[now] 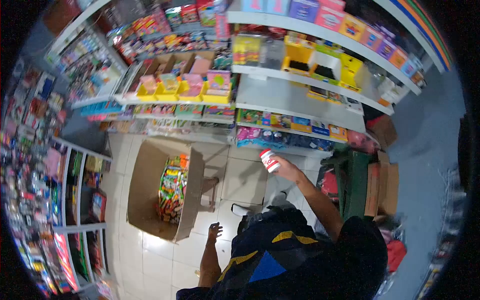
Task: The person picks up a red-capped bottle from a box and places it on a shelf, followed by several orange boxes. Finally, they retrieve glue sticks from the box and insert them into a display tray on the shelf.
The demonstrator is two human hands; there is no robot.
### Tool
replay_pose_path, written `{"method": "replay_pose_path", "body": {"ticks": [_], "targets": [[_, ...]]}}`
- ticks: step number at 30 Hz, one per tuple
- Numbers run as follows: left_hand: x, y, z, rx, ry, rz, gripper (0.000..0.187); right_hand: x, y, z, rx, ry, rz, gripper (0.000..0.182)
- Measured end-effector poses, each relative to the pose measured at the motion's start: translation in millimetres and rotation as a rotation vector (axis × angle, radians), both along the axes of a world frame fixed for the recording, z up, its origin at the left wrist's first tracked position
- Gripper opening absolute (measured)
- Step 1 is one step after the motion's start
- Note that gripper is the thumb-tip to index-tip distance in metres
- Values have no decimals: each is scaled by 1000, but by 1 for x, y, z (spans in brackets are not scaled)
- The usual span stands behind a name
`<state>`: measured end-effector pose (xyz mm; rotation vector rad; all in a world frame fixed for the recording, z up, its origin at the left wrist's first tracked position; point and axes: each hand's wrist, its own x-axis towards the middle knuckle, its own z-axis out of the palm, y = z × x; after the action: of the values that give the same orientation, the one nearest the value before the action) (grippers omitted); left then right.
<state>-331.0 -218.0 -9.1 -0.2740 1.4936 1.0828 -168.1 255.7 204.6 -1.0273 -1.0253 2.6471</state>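
Observation:
My right hand (287, 169) is closed around a small white bottle (270, 161) with a red end and red lettering, held out in front of the shelves. The lettering is too blurred to read. My left hand (215, 230) hangs low over the tiled floor with its fingers apart and nothing in it. Nearest to that hand is a large open cardboard box (192, 200), with many small colourful packets (173, 187) piled inside.
The box rests on a wooden stool (209, 195). Ahead, white shelves (280, 97) carry boxed goods, yellow display trays (167, 91) and booklets. Packed racks (80, 200) line the left side. At my right stand a dark green piece of furniture (354, 182) and brown cartons (385, 185).

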Motion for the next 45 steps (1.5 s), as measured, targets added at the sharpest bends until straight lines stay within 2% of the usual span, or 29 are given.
{"method": "replay_pose_path", "body": {"ticks": [1,2,4,5,6,7,8,9,10,13,14,15,16,17,18,19,21,22,25,26,29,33,35,37,41,42,44,45], "targets": [[-14,6,-13,-4,-40,-19,42,12,3,5,-95,-58,-39,35],[-20,20,-7,-21,20,-68,42,28,9,-21,-115,69,-57,39],[-30,47,10,-84,86,-176,47,58,6,-17,-115,124,-141,40],[-34,61,8,-49,72,-195,48,71,8,-11,-112,151,-178,40],[-36,69,3,-15,56,-213,49,84,7,8,-94,59,-224,39],[-36,80,-1,16,40,-230,50,97,12,6,-88,108,-242,39],[-37,97,-7,-19,-2,-249,53,113,17,-9,-83,157,-257,38],[-21,119,12,-70,143,-376,52,130,23,-29,-77,206,-271,39],[-13,138,11,-90,127,-419,52,156,29,-57,322,208,-136,37],[17,191,15,-118,149,-658,53,206,45,-83,123,340,-243,32],[30,209,19,-116,159,-704,52,220,51,-59,-174,208,-372,35],[40,224,22,-117,167,-750,51,239,58,-60,205,191,-338,35],[29,238,-5,-10,-120,-703,44,262,62,-68,580,159,-295,36],[57,258,10,-94,174,-762,42,278,66,-63,336,139,-374,38],[53,274,-9,-37,12,-792,42,294,71,-56,92,117,-483,41],[53,292,-20,18,-155,-817,42,310,72,-32,113,35,-537,38],[69,326,-21,5,-150,-759,42,339,74,18,153,-138,-638,34],[82,346,-23,-12,-127,-757,43,352,83,5,221,-192,-686,37],[105,392,-15,-62,12,-799,45,398,120,36,310,-107,-816,37],[111,402,-9,-65,79,-830,46,408,130,76,334,-422,-692,32],[129,412,40,-34,238,-948,48,429,182,34,532,-60,-981,32],[132,426,36,-132,253,-1004,47,449,235,76,823,-145,-1055,44],[123,424,9,-188,172,-1029,44,459,261,98,1053,-256,-1056,55],[128,434,3,-299,83,-1070,42,465,290,110,1071,-258,-1064,59],[129,464,2,-93,65,-1096,41,475,351,120,1223,-214,-947,59],[130,471,-3,-47,52,-1104,40,469,350,145,1080,-220,-922,64],[130,490,-9,46,-67,-1097,40,464,368,149,1207,-265,-971,69],[126,501,-8,98,-255,-1034,39,464,379,147,1272,-287,-991,72]]}}
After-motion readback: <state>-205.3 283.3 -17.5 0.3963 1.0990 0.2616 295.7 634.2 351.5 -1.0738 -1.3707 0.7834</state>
